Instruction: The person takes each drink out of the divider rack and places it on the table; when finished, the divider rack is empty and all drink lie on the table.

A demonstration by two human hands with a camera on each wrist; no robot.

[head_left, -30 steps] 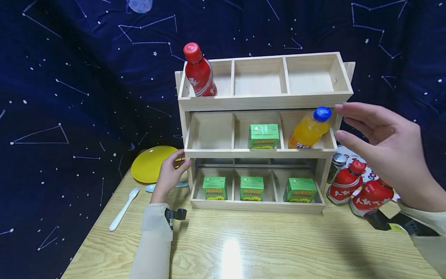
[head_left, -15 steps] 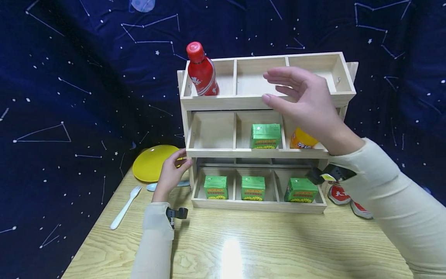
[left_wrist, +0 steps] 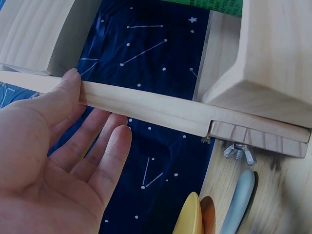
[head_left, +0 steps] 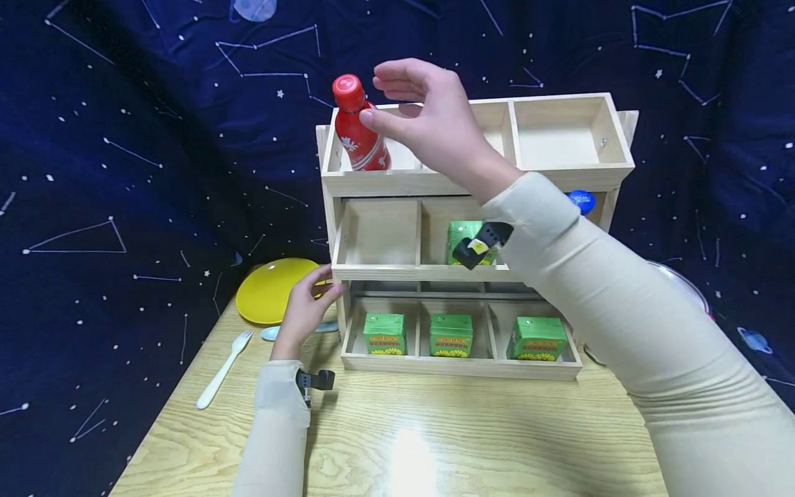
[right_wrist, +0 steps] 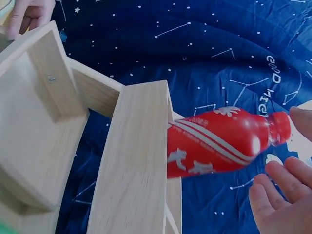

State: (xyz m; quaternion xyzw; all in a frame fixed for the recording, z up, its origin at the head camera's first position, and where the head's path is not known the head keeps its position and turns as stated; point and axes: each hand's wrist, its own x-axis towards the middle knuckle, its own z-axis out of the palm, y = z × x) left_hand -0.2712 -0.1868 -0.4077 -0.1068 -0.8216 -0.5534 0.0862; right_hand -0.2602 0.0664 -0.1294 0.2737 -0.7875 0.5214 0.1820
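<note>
A red bottle with a red cap stands in the top-left compartment of the three-tier wooden rack. My right hand is just right of its neck, thumb and fingers spread apart and holding nothing. In the right wrist view, the bottle has its cap close to the thumb of that hand; whether they touch I cannot tell. My left hand holds the rack's left upright. The left wrist view shows the thumb of this hand against the wooden upright, with fingers on its other side.
Green drink cartons stand in the bottom tier, another carton in the middle. The blue cap of an orange drink shows behind my right sleeve. A yellow plate, white fork and light-blue utensil lie left.
My right hand has swept left and up from beside the orange drink bottle, across the rack, to the red bottle. The left hand stays on the upright.
</note>
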